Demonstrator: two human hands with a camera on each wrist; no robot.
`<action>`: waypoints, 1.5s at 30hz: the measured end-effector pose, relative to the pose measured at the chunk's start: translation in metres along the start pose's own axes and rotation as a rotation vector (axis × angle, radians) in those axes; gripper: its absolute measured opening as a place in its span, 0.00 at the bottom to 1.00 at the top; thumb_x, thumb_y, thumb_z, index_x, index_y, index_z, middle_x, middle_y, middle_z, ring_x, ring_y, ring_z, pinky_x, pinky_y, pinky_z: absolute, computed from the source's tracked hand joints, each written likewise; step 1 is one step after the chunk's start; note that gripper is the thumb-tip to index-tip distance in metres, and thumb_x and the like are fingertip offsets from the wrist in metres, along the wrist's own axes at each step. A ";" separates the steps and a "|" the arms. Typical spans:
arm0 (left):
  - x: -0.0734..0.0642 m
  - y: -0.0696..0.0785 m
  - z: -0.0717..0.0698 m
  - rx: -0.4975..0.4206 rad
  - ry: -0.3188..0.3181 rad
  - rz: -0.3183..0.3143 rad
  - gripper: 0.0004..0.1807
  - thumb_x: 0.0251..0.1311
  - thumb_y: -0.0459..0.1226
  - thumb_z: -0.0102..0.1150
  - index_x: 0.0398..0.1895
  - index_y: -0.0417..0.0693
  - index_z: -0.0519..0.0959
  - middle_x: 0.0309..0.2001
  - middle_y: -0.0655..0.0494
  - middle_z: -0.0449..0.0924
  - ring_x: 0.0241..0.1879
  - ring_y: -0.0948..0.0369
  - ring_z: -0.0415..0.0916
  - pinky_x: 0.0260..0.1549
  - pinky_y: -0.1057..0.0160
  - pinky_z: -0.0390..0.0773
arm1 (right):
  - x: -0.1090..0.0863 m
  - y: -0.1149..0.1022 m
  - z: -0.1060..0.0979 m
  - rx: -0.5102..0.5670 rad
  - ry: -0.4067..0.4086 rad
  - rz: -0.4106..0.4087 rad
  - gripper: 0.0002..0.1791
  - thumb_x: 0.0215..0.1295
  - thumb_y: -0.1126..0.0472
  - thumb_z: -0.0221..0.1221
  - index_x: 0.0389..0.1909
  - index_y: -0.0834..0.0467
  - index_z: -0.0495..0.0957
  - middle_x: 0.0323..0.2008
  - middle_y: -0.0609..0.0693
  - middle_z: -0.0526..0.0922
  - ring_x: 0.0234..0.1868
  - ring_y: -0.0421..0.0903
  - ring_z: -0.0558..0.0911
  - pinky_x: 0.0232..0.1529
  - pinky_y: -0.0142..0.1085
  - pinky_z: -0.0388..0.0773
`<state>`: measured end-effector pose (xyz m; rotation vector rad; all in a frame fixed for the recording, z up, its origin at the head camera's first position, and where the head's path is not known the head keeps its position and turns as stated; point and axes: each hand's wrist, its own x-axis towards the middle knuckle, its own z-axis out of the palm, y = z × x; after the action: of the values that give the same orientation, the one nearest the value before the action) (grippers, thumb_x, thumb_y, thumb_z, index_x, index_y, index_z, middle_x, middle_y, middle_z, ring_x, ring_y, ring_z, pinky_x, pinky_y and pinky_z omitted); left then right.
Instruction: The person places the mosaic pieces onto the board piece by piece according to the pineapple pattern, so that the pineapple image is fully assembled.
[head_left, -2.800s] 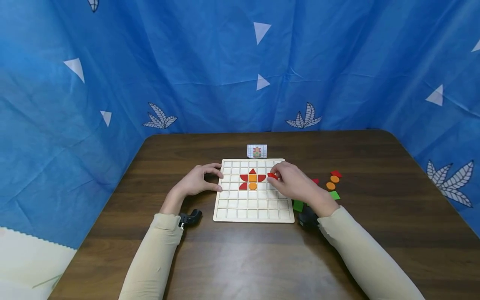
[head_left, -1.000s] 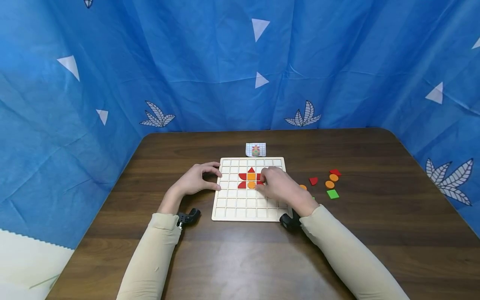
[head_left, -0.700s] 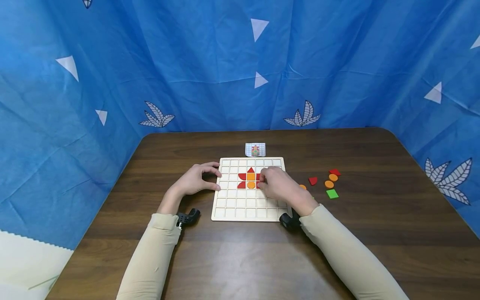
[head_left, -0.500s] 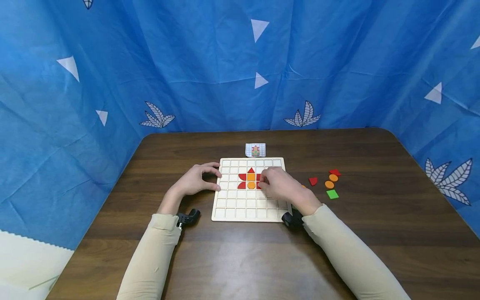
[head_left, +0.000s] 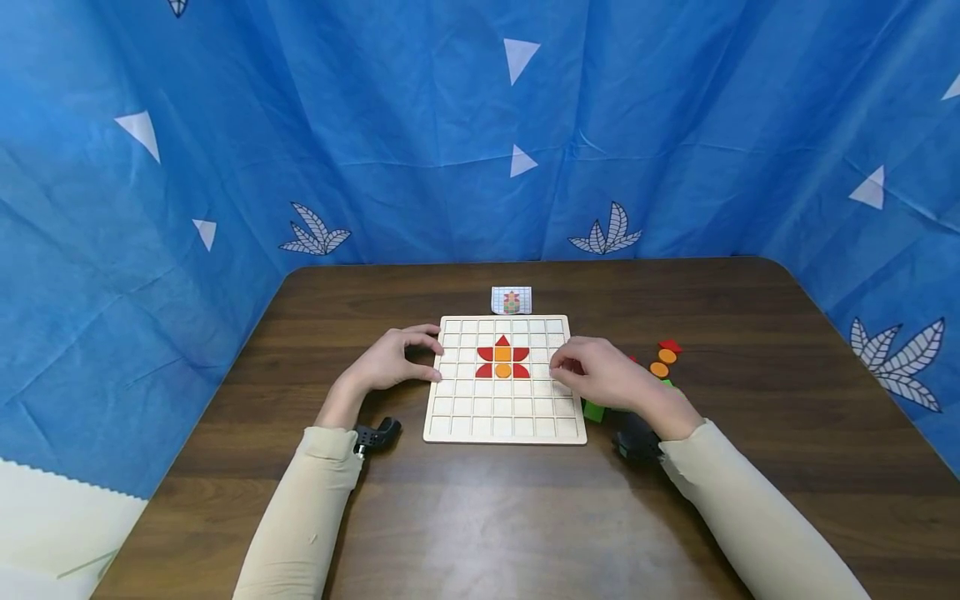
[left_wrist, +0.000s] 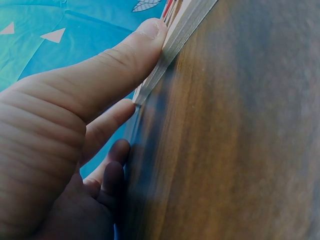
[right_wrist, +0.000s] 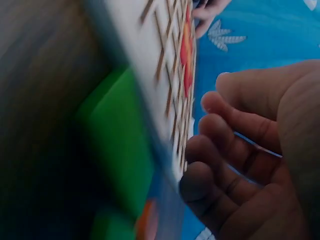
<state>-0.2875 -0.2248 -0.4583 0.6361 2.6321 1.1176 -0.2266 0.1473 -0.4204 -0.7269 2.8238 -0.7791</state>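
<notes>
A pale wooden grid board (head_left: 492, 408) lies mid-table. Set in its cells are a red triangle (head_left: 503, 341), an orange square (head_left: 502, 354), an orange disc (head_left: 503, 371) and several red curved pieces (head_left: 521, 372). My left hand (head_left: 390, 360) rests thumb and fingertips against the board's left edge; in the left wrist view the thumb (left_wrist: 125, 55) presses along that edge. Over the board's right edge hovers my right hand (head_left: 600, 371), fingers loosely bent with nothing between them. A green piece (right_wrist: 117, 135) shows blurred beneath it in the right wrist view.
Behind the board stands a small printed pattern card (head_left: 512, 300). To the right lie loose pieces: a red one (head_left: 671, 345), orange discs (head_left: 659, 369) and green ones (head_left: 593, 411), partly hidden by the right arm. A blue curtain (head_left: 465, 125) hangs behind the table.
My right hand has let go of the red curved piece, which now sits in a cell right of the orange disc, and has drawn back to the right. The left hand stays put.
</notes>
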 end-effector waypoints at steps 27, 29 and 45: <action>-0.001 0.002 -0.001 -0.006 -0.007 -0.018 0.19 0.51 0.45 0.81 0.46 0.59 0.86 0.73 0.54 0.70 0.76 0.50 0.62 0.75 0.45 0.62 | -0.091 0.119 -0.057 0.002 0.221 0.185 0.09 0.69 0.55 0.68 0.44 0.55 0.86 0.40 0.51 0.84 0.37 0.43 0.74 0.32 0.32 0.72; -0.001 0.002 0.000 -0.011 -0.008 -0.015 0.18 0.51 0.45 0.81 0.46 0.58 0.86 0.73 0.54 0.70 0.76 0.50 0.62 0.76 0.45 0.62 | -0.092 0.126 -0.058 0.009 0.225 0.201 0.09 0.70 0.55 0.67 0.44 0.55 0.86 0.41 0.52 0.84 0.36 0.43 0.74 0.32 0.32 0.72; -0.002 0.002 0.000 -0.004 -0.007 -0.019 0.18 0.52 0.45 0.80 0.46 0.58 0.86 0.73 0.54 0.70 0.76 0.50 0.62 0.75 0.45 0.62 | -0.087 0.142 -0.063 0.025 0.168 0.267 0.16 0.70 0.52 0.67 0.52 0.56 0.84 0.39 0.52 0.82 0.38 0.48 0.75 0.36 0.33 0.74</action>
<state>-0.2850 -0.2244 -0.4563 0.6115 2.6236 1.1129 -0.2250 0.3244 -0.4398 -0.2819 2.9660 -0.8624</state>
